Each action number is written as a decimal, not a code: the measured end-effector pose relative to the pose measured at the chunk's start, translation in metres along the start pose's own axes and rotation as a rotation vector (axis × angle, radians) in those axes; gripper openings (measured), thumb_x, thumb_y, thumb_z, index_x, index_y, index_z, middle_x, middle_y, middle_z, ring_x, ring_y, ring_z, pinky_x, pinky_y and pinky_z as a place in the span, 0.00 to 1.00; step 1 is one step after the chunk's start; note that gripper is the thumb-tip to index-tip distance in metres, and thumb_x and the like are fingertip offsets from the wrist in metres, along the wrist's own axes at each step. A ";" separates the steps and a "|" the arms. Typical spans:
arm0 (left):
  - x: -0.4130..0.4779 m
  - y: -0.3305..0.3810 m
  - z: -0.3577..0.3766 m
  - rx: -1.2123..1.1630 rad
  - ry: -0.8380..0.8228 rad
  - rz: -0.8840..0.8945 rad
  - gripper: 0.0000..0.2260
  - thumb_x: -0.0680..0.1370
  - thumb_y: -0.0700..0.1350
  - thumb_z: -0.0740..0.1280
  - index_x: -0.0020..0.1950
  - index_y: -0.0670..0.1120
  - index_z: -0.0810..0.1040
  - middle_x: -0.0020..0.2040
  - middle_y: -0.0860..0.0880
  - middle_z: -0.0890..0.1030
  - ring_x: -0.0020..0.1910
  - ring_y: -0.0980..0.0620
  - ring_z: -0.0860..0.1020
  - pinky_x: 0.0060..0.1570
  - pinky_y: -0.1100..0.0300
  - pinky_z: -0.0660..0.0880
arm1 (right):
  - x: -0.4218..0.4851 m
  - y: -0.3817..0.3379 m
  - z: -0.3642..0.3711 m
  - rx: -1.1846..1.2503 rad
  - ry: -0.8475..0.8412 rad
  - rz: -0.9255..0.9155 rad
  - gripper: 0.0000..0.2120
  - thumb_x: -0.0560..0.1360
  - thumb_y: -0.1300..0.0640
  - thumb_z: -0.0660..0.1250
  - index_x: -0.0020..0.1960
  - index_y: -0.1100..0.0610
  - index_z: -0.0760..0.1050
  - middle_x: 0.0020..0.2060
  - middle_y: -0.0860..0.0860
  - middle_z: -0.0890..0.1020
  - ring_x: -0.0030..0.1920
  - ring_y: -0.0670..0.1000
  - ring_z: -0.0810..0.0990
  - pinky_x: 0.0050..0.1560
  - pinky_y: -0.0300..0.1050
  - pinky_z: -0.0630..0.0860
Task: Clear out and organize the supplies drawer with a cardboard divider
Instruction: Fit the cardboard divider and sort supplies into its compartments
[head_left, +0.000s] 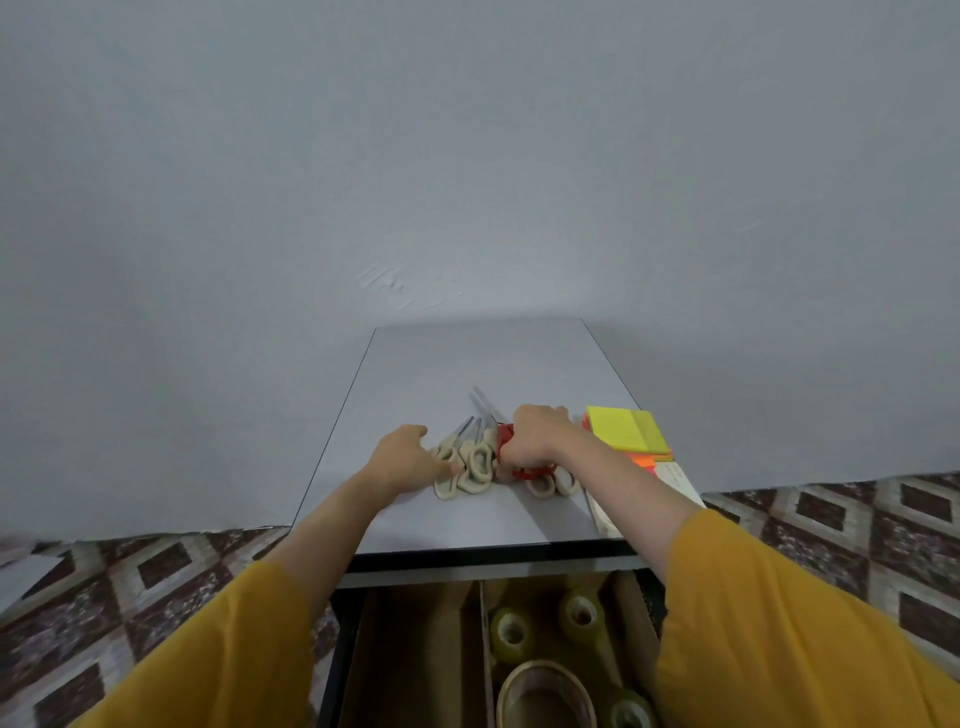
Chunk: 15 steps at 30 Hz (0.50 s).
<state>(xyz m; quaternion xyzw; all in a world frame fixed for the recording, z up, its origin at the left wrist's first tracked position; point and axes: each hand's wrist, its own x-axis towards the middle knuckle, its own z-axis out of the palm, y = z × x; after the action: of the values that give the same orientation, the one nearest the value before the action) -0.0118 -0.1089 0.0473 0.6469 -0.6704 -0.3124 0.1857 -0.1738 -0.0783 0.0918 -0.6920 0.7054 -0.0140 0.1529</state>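
Pale grey wall (467, 156) fills most of the view, and brown-and-cream diamond tiles (883, 545) cover the floor on both sides of a grey cabinet top (467, 374).

A cluster of beige-handled scissors (475, 467) lies near the front middle of that top, blades pointing away towards the wall. The left hand (408, 452) rests at the left edge of the cluster. Its fingers are bent and its thumb touches a handle loop, but I cannot tell whether it actually grips the scissors. The right hand (537, 434) is curled around red-handled scissors (505, 439), which sit just beside the beige ones. Two more beige handle loops (550, 484) poke out below that wrist.

To the right sits a stack of sticky notes (623, 428) – yellow on top, with orange and pink edges beneath. A pale flat paper pack (675, 480) lies nearer the front corner, partly under the right forearm. Both arms wear mustard-yellow sleeves (234, 649).

Below the top, the drawer (345, 649) stands open. The cardboard divider (485, 649) stands upright in it, running front to back – it splits the drawer into a left and a right compartment. In the right compartment there are two small clear tape rolls (511, 634), a large brown tape roll (545, 696) and another small roll (628, 714) at the bottom edge of the view.
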 end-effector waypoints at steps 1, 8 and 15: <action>-0.001 -0.002 -0.001 -0.047 0.006 -0.011 0.36 0.72 0.47 0.73 0.74 0.40 0.59 0.70 0.42 0.68 0.68 0.44 0.68 0.67 0.54 0.65 | -0.003 0.000 -0.001 0.005 0.027 -0.008 0.14 0.70 0.56 0.68 0.33 0.56 0.64 0.42 0.54 0.74 0.52 0.57 0.74 0.54 0.45 0.63; -0.065 -0.016 -0.026 0.136 0.087 0.070 0.24 0.75 0.49 0.69 0.69 0.44 0.68 0.65 0.43 0.71 0.63 0.43 0.69 0.66 0.49 0.66 | -0.062 0.005 0.001 0.132 0.159 -0.120 0.15 0.64 0.52 0.74 0.31 0.56 0.68 0.28 0.49 0.70 0.37 0.53 0.70 0.33 0.43 0.62; -0.174 -0.035 -0.035 0.043 0.085 0.216 0.27 0.71 0.45 0.74 0.68 0.43 0.70 0.56 0.49 0.73 0.53 0.53 0.73 0.54 0.62 0.71 | -0.150 0.029 0.042 0.304 0.015 -0.199 0.24 0.61 0.50 0.77 0.54 0.55 0.76 0.47 0.49 0.80 0.47 0.49 0.78 0.50 0.46 0.77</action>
<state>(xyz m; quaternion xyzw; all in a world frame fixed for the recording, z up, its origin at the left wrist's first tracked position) 0.0539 0.0569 0.0765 0.5876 -0.7341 -0.2484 0.2327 -0.1926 0.0780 0.0749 -0.7271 0.6245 -0.1407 0.2481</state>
